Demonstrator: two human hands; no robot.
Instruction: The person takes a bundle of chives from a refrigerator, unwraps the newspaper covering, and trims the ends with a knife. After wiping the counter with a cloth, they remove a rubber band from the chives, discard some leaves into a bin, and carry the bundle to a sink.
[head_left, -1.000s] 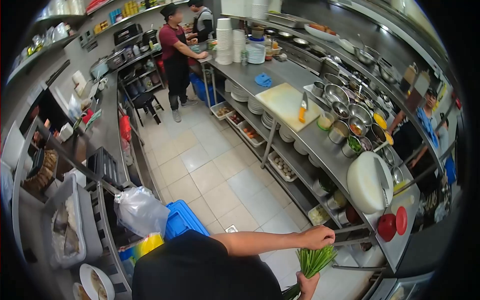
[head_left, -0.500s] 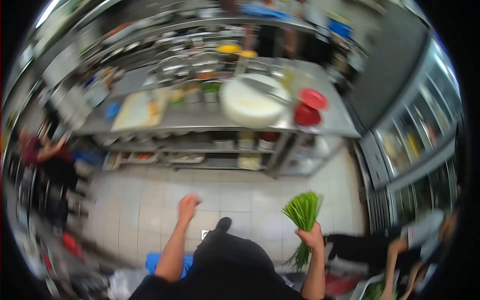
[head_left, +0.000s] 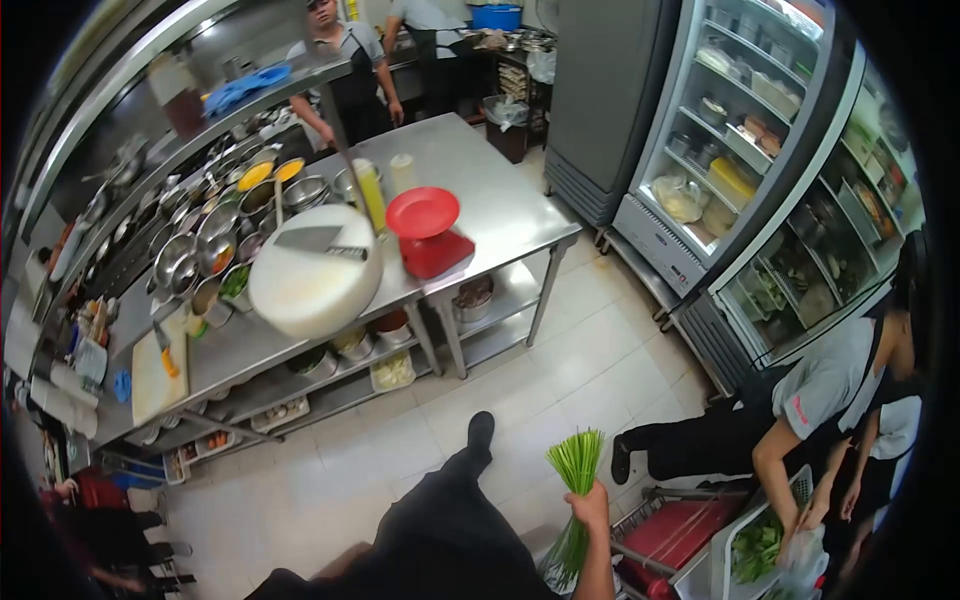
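My right hand (head_left: pixel 588 505) is closed around a bunch of chives (head_left: pixel 575 463), long thin green stalks. Their even ends point up above my fist, and the looser ends hang below it. Of my left arm only a bit of forearm (head_left: pixel 345 562) shows beside my leg; the hand itself is hidden.
A steel table (head_left: pixel 505 195) ahead carries a round white chopping block (head_left: pixel 300 290) with a cleaver (head_left: pixel 310 238) and a red scale (head_left: pixel 430 235). Glass-door fridges (head_left: pixel 730 110) stand right. A co-worker (head_left: pixel 830 390) leans over a crate of greens (head_left: pixel 722 560) close by; two others stand behind the table.
The view has swung right, bringing the fridges and the co-worker further in. My left hand has dropped out of sight. My right hand still grips the chives.
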